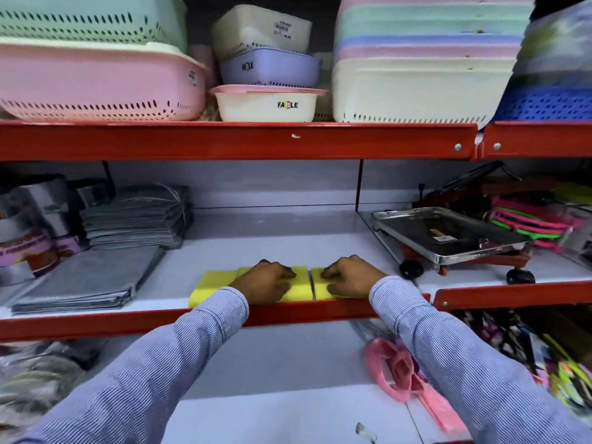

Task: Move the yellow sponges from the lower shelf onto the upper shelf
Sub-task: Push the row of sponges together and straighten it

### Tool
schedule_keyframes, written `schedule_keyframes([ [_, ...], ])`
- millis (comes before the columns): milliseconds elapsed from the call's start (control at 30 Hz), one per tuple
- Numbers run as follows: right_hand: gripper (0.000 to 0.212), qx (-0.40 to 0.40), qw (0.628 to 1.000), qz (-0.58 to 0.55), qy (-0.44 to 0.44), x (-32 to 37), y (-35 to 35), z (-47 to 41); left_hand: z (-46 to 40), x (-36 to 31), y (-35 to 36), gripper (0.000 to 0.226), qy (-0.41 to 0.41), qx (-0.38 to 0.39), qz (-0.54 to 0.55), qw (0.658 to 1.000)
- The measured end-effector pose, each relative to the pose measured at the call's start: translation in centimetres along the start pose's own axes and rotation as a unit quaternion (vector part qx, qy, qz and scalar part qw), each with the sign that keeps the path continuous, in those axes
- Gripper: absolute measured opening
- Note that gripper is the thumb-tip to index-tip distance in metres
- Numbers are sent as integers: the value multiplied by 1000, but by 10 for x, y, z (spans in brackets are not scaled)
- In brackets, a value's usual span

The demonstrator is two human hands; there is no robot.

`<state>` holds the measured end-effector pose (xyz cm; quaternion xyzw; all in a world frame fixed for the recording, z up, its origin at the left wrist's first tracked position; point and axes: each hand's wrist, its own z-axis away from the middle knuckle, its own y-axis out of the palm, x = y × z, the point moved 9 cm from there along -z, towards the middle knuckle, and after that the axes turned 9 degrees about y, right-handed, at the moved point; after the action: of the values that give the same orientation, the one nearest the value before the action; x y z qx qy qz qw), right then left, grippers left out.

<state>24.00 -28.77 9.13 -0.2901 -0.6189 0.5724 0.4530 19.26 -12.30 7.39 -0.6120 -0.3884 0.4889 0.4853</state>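
Note:
Several yellow sponges point(209, 287) lie in a row at the front of the middle white shelf point(256, 238), just behind its red front rail point(307, 310). My left hand point(266, 282) lies on top of the left sponges with fingers curled down on them. My right hand point(349, 277) presses on the right sponge point(320, 292) in the same way. A narrow gap separates the two groups. Both hands cover much of the sponges. The white shelf below point(272, 363) shows no sponge.
Grey packets are stacked point(134, 216) and laid flat point(89, 280) to the left of the sponges. A steel tray on wheels point(448, 232) stands to the right. A pink plastic tool point(400, 370) lies on the shelf below. Plastic baskets point(96, 81) fill the top shelf.

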Motion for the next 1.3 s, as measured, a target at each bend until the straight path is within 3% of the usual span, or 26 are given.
schedule_keyframes([
  [633,50,11,999,0,30,12,4,13,8,-6,5,47,4,-4,13,1000],
  [767,48,6,1000,-18,21,19,3,13,11,22,-22,50,-19,-25,-20,999],
  [967,41,4,1000,3,3,34,5,18,29,63,-19,51,-74,40,-33,996],
  [1300,40,9,1000,10,18,41,5,20,31,48,-14,45,-49,19,-21,998],
])
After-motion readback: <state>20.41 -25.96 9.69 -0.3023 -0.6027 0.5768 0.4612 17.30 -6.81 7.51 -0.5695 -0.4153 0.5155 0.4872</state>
